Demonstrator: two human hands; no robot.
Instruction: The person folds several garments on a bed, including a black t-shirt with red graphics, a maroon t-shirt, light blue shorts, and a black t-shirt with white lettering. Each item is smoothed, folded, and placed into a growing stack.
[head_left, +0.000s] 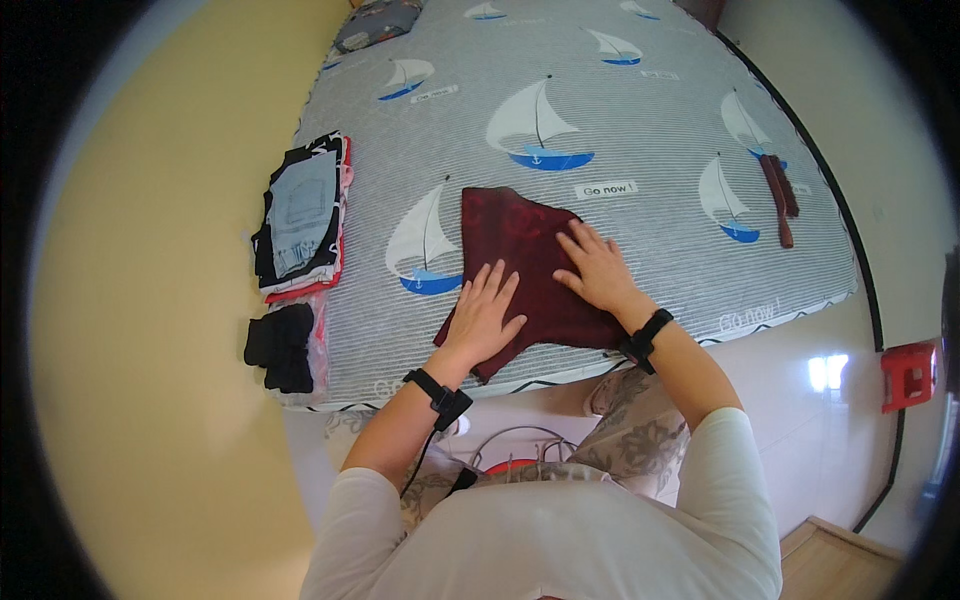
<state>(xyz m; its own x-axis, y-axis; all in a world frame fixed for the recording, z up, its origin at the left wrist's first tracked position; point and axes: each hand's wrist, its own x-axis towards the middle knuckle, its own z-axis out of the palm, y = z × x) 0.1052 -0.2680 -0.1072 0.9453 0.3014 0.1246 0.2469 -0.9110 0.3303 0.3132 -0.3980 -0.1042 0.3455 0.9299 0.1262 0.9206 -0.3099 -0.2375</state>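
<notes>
A dark red garment (517, 255) lies spread on the bed's grey striped sheet (645, 232) near its front edge. My left hand (484, 311) rests on the garment's left part, palm down with fingers apart. Flat on its upper right part is my right hand (596, 270), fingers also spread. Neither hand grips the cloth. Both wrists wear black bands. What lies under my palms is hidden.
At the bed's left edge stands a stack of folded clothes with light-blue denim (304, 202) on top; folded black cloth (281, 345) lies nearer. A narrow dark red cloth piece (780, 199) is far right. A red plastic stool (909, 376) stands by the right wall.
</notes>
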